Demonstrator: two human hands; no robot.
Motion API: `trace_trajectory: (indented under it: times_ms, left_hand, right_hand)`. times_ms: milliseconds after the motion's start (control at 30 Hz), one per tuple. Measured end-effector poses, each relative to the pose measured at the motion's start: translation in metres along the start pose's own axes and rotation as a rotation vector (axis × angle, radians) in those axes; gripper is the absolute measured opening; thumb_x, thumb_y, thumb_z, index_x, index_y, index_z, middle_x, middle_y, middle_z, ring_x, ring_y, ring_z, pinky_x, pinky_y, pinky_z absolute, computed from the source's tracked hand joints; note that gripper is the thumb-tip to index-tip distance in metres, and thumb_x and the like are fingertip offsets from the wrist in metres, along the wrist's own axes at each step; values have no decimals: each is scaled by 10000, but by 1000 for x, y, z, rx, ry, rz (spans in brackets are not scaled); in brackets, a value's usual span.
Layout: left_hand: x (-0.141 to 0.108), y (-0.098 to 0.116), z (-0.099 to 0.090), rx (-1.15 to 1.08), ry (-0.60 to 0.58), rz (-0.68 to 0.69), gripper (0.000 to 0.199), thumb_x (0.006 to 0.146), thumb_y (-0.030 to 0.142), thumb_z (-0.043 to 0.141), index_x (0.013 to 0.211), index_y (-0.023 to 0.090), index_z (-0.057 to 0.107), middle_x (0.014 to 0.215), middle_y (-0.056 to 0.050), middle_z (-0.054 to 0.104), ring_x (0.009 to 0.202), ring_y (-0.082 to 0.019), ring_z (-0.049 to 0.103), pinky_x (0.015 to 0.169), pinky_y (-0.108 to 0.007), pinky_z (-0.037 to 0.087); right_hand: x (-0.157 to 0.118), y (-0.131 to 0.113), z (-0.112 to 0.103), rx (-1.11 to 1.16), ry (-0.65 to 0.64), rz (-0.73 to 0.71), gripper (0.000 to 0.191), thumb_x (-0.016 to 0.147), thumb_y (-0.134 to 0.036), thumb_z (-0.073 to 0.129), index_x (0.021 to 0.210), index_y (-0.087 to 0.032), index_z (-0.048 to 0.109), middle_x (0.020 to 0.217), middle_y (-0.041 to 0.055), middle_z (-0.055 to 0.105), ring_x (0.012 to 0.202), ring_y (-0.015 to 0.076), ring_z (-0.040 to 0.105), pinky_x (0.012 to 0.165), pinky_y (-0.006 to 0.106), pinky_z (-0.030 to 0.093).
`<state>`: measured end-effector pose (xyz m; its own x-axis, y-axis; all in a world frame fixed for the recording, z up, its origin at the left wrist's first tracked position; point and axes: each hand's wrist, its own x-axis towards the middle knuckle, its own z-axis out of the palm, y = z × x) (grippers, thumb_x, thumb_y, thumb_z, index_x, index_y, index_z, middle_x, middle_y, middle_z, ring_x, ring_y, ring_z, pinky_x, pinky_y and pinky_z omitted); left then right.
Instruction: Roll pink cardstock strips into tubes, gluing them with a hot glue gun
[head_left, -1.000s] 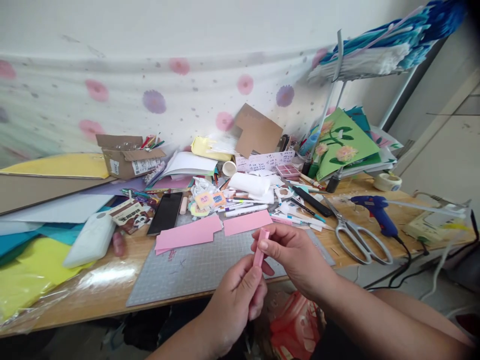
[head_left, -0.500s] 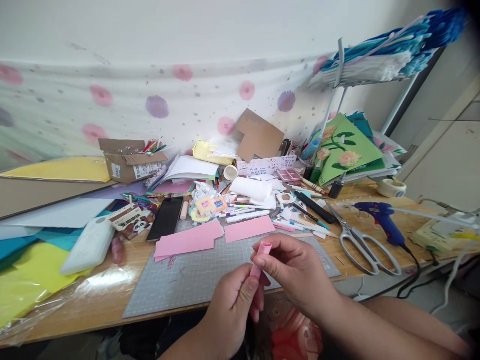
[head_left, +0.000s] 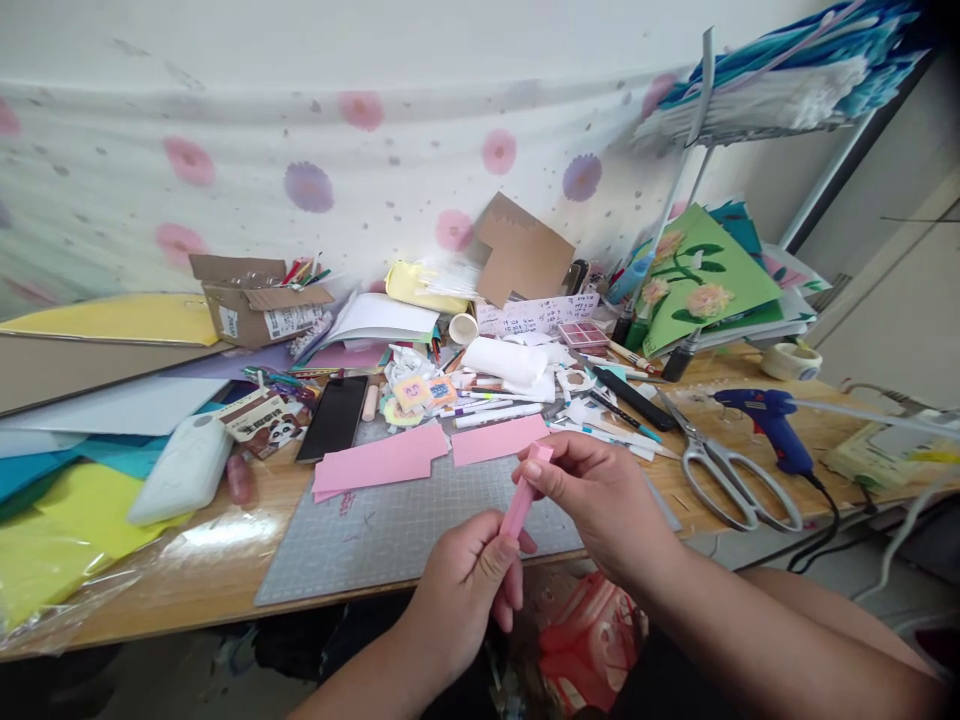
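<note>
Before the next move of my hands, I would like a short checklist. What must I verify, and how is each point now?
1. Small folded pink paper piece held at both ends: ok, left hand below, right hand above.
2. Flat pink paper strips unfolded: ok.
3. Large scissors with grey handles away from the fingers: ok, on the wooden table.
4. Blue glue gun cool: cannot tell.
5. Pens sorted: not ok, jumbled among paper scraps.
</note>
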<state>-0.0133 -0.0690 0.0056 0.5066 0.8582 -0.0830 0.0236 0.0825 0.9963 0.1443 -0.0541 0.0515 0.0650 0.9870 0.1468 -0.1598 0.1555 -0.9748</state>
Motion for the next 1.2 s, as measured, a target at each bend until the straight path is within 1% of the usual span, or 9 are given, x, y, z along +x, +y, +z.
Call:
trace_trajectory:
  times_ms: [133,200,300,400,500,733,833,1033,1200]
  left_hand:
    - [-1,-1,0,-74,11,-21,540,837,648,530,914,116,584,536,31,538,388,-64,444,399,-165,300]
    - [-1,-1,0,-139,-5,-37,550,831,651,535,930,114,595,551,13,572,406,-73,483,417,-166,342]
    - [-2,0,0,-250,-44,-81,591,848,669,484,983,109,618,662,-55,665,541,-141,621,554,-242,492]
    - [-1,3,2,-384,-77,-146,599,844,646,514,1019,88,642,770,-118,714,673,-209,693,690,-329,543]
    - [2,6,5,-454,-77,-181,541,839,592,572,986,78,656,764,-125,722,674,-213,703,695,-317,543]
    - [4,7,12,-413,-76,-157,395,884,482,577,876,91,635,641,-74,690,553,-150,662,569,-223,496]
    - [3,5,13,-390,-85,-140,372,900,467,565,908,100,625,657,-64,692,565,-144,663,574,-217,489]
    - [2,3,12,-386,-169,-149,330,891,418,598,999,108,626,776,-86,713,684,-176,698,677,-267,514]
    - [0,5,11,-380,-221,-151,312,879,361,631,1092,133,621,859,-76,712,726,-152,699,695,-235,484]
  right_hand:
    - [3,4,-1,17,17,13,271,644,-397,800,677,-166,663,620,-5,622,571,112,535,547,245,453]
    - [6,5,-3,29,26,24,266,649,-392,801,670,-165,663,612,-8,621,568,107,530,550,242,450]
    - [11,8,-7,54,38,55,260,657,-384,802,674,-163,665,612,-13,622,571,97,526,563,238,450]
    - [15,12,-10,81,45,93,267,650,-382,809,674,-163,659,619,-16,624,577,96,532,570,239,453]
    - [17,13,-12,96,46,114,284,631,-383,821,659,-162,646,621,-16,624,576,96,531,564,240,452]
    - [17,12,-15,88,39,125,297,621,-385,822,655,-150,643,593,-18,604,539,93,507,533,247,426]
    - [16,12,-16,91,57,134,313,597,-395,831,633,-155,633,575,-23,595,522,91,500,521,246,419]
    - [16,9,-18,105,91,154,341,542,-408,850,591,-152,630,558,-20,596,505,89,498,512,247,429]
    - [16,5,-21,116,110,159,333,539,-398,850,582,-147,636,571,-8,611,519,92,512,518,243,430]
